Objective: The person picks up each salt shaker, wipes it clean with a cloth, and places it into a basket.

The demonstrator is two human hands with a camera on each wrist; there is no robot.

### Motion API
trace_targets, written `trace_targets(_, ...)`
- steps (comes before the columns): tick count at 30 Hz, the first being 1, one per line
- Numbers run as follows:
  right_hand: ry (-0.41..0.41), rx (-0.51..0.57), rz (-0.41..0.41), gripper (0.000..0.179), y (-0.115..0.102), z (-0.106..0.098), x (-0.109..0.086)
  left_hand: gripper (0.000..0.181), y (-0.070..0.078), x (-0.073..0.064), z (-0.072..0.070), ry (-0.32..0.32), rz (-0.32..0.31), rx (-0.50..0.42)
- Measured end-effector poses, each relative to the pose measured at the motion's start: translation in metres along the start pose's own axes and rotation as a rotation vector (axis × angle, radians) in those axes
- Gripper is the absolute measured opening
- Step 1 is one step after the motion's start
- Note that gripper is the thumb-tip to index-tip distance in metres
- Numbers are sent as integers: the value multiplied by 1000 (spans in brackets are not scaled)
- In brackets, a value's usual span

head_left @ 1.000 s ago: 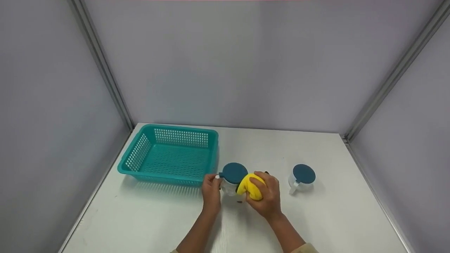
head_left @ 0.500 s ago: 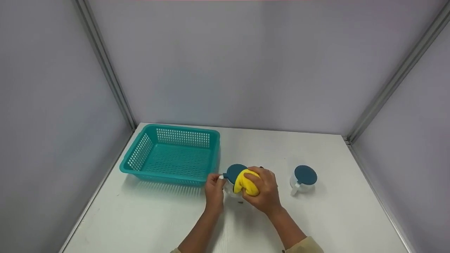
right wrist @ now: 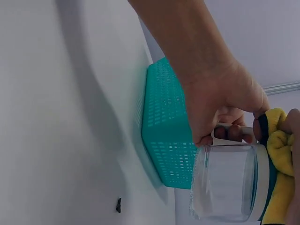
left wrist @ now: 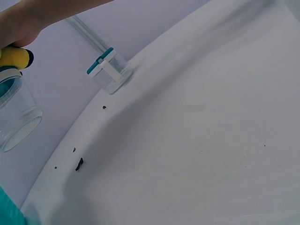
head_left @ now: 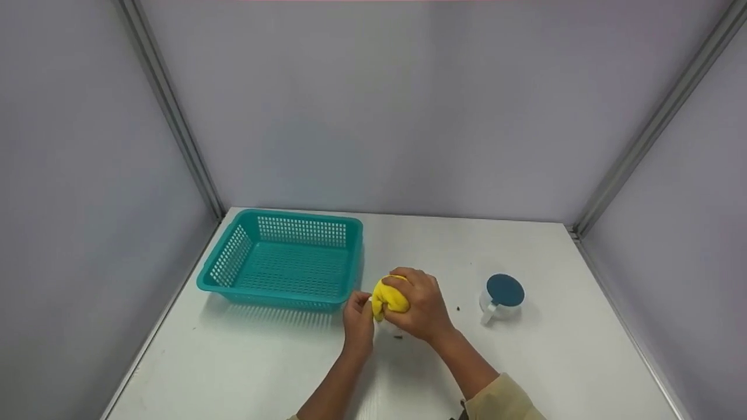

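Left hand (head_left: pixel 358 326) grips a clear mug (right wrist: pixel 227 185) by its handle (right wrist: pixel 214 137), right hand (head_left: pixel 421 306) clutches yellow cloth (head_left: pixel 390 297) on top

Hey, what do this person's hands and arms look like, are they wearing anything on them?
The left hand and right hand are bare, with no gloves. The right sleeve is beige and loose; of the left sleeve, only a beige sliver shows at the head view's bottom edge.
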State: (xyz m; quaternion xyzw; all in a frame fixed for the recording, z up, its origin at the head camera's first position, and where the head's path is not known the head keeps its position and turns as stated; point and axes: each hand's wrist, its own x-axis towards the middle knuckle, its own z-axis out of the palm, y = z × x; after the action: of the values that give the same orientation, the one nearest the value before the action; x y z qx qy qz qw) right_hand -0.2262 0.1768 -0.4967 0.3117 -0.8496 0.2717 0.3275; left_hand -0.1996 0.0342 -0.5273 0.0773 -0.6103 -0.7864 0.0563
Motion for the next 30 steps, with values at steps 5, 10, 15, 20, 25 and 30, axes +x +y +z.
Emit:
trace_targets(5,-47,24,100,39,6,2,8,7,5,-3,-1,-9,18,-32)
trace_targets(10,-98,94,263,38,16,4,10,7,4,-3,-1,2,6,11)
trace_targets(15,-143,260,464,38,26,5,7,8,4,-3,-2,3,4,12)
trace_targets(20,-170,428,626,40,36,5,2,7,4,-3,-3,7,-15,1)
trace_targets(25,-143,567,718,40,43,6,-3,7,-10,7,-6,26,-51,-53)
trace_targets(30,-76,674,775,39,42,2,-10,8,-23,15,-7,53,-46,-106)
